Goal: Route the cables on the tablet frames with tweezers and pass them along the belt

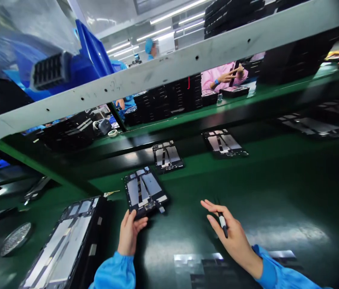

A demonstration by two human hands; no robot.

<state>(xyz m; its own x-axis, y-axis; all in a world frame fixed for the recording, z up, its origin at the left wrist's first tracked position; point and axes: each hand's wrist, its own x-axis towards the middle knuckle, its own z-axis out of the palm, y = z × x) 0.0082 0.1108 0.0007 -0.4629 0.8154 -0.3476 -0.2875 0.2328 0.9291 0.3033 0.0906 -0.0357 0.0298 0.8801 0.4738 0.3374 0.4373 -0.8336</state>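
My left hand (130, 232) grips the near edge of an opened tablet chassis (144, 192) that lies on the green conveyor belt (277, 188); its dark frame shows silver battery panels inside. My right hand (228, 233) hovers to the right of it with fingers spread forward and a black-and-white pen tool (222, 223) tucked between them. Both sleeves are blue. Two more open chassis (167, 156) (224, 143) lie farther along the belt.
A stack of larger open tablet frames (67, 245) sits at the near left beside a round metal mesh disc (15, 239). A white shelf beam (187, 60) crosses overhead. Black tray stacks (169, 98) and other workers in pink and blue stand beyond.
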